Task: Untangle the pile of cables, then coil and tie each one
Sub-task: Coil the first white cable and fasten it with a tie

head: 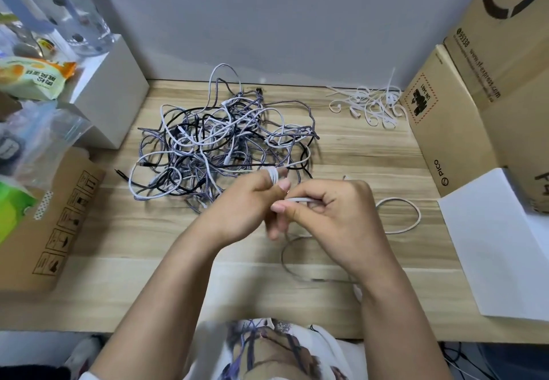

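A tangled pile of white, black and grey braided cables lies on the wooden table, behind my hands. My left hand has turns of a white cable wrapped round its index finger. My right hand pinches the same white cable between thumb and fingers, right beside the left hand. The cable's free length loops onto the table to the right and trails below my right wrist. A heap of white ties sits at the back right.
Cardboard boxes line the right side, with a white sheet in front of them. A white box, snack bags and a cardboard box crowd the left edge. A grey wall closes the back.
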### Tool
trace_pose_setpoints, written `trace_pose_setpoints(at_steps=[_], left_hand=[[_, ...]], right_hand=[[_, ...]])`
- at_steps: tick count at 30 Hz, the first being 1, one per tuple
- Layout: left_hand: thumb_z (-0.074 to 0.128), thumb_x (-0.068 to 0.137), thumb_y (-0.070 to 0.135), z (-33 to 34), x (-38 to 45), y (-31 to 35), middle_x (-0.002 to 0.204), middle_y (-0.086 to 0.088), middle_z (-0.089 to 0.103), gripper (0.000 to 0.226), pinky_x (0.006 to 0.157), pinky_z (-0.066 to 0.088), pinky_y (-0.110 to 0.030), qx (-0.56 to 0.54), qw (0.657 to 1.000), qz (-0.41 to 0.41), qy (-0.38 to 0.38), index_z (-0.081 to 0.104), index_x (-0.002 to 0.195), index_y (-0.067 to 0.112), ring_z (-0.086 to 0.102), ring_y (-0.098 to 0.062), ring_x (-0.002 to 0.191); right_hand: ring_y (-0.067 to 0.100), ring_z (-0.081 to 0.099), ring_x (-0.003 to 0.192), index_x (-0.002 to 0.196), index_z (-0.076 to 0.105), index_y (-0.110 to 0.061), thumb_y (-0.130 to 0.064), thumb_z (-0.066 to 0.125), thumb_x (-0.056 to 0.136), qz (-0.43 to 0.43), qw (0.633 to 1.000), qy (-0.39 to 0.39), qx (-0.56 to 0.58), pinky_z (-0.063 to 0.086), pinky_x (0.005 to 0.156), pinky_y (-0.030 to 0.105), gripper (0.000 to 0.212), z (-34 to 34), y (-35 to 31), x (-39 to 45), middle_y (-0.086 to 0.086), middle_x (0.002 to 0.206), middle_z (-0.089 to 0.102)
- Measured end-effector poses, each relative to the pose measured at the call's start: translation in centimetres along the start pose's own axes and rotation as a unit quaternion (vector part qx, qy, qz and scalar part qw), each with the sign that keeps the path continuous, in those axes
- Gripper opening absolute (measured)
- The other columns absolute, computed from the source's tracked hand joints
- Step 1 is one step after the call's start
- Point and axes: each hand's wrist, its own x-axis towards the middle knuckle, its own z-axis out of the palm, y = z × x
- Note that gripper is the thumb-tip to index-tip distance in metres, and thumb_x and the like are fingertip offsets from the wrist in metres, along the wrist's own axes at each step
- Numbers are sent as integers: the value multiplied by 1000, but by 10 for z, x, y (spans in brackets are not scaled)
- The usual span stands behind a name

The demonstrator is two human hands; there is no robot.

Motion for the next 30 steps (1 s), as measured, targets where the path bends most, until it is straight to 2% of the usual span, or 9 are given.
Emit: trace_pose_setpoints(at_steps=[3,6,10,14,18,21,25,27,30], left_hand=[[24,97,53,0,-5,2,35,2,33,68,48,43,-20,-34,993,7,-116,55,50,15,39,-15,38],[31,90,64,-6,-6,3,38,10,27,67,48,44,-23,-173,949,6,-264,72,81,11,22,-3,34],[54,90,44,-17,-6,-1,40,12,26,39,49,46,-18,-300,872,36,-384,71,91,9,24,0,36],[45,98,23,-17,-5,2,43,6,21,29,54,48,-17,-412,804,121,-412,63,100,0,20,-6,37],[39,100,12,-23,-2,13,53,3,34,37,66,51,-25,-527,769,141,-333,46,125,-13,25,-7,40],[39,98,15,-21,-1,19,55,1,48,48,74,52,-25,-540,803,133,-217,30,136,-13,40,-7,40],[39,85,23,-4,-1,18,58,4,62,44,62,55,-22,-443,887,130,-23,43,124,2,53,-3,43],[41,84,26,2,1,19,66,-1,69,40,50,49,-20,-389,914,120,8,42,121,10,61,-6,50],[41,95,19,5,5,10,74,-2,72,45,59,50,-18,-261,959,90,56,30,138,12,66,-9,61]], right_hand=[[3,48,46,64,69,-17,-24,78,69,5,996,60,71,41,49,25,12,-5,-3,0,0,49,61],[2,38,37,62,66,-13,-15,78,69,31,979,66,192,31,42,16,14,-5,-3,-1,15,43,52],[1,51,58,66,66,-28,-27,69,77,14,980,40,196,41,58,16,12,-2,5,3,-7,60,61],[-4,50,63,73,63,-27,-26,51,89,7,983,17,180,37,61,14,20,3,7,8,-16,62,59],[-4,43,55,66,61,-27,-37,48,90,40,985,-47,158,31,57,14,29,14,8,8,-13,55,53],[-2,40,53,67,57,-29,-35,48,89,55,989,-76,111,30,54,15,24,18,6,6,-16,52,49],[23,46,57,76,57,-28,-40,47,83,46,996,-68,-38,39,58,39,18,19,6,6,5,55,51],[19,41,53,69,53,-20,-42,47,81,35,993,-68,-93,35,55,38,26,17,6,4,2,51,42],[14,40,52,72,60,-12,-42,50,79,28,992,-61,-102,36,54,36,33,13,3,-2,-1,49,40]])
